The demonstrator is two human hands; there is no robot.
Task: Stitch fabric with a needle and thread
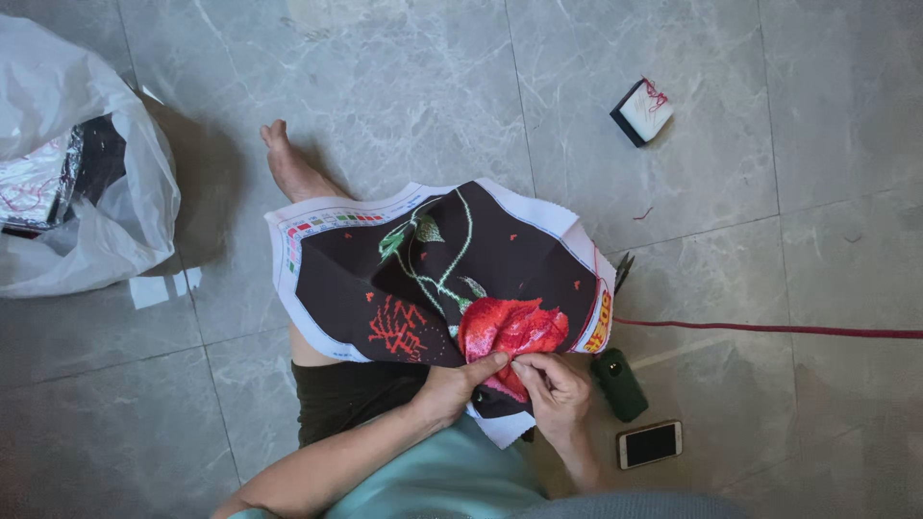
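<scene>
A black embroidery cloth (423, 279) with a red rose, green stems and a white border lies over my lap. My left hand (452, 387) grips its near edge, thumb on the red rose. Beside it, my right hand (556, 384) pinches the same edge with closed fingers; any needle is too small to see. A taut red thread (769, 329) runs from the cloth's right side to the frame's right edge.
On the grey tiled floor lie a dark green device (618, 383), a phone (650, 444), scissors (623, 270) by the cloth, and a small box with red thread (642, 111) farther off. A white plastic bag (77, 173) sits at left. My bare foot (288, 163) reaches forward.
</scene>
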